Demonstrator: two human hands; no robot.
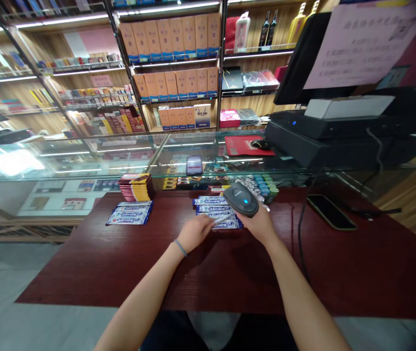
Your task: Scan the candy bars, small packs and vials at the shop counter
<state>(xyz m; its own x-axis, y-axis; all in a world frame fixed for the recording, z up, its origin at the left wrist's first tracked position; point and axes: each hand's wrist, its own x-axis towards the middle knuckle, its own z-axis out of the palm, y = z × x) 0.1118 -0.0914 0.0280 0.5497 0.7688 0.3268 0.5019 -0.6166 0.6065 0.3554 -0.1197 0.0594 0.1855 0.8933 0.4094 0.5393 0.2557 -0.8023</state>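
My right hand (pixel 261 224) is wrapped round a dark grey handheld barcode scanner (pixel 242 199), with a blue light showing on its top. The scanner's head hangs over the right end of a row of blue-and-white wrapped packets (pixel 213 200). At the near end of that row, my left hand (pixel 195 231) pinches a slim packet (pixel 222 219) that looks whitish from its edge. A blue band circles the left wrist. Farther left on the brown table (pixel 130 263) lies a second group of blue-and-white packets (pixel 130 213).
Behind the left packets stands a stack of red-and-yellow boxes (pixel 135 187). Small cans (pixel 261 186) sit behind the scanner. A phone (pixel 331 212) and a black cable (pixel 300 239) lie at right. A glass display counter (pixel 178 146) and a monitor (pixel 303 58) stand beyond.
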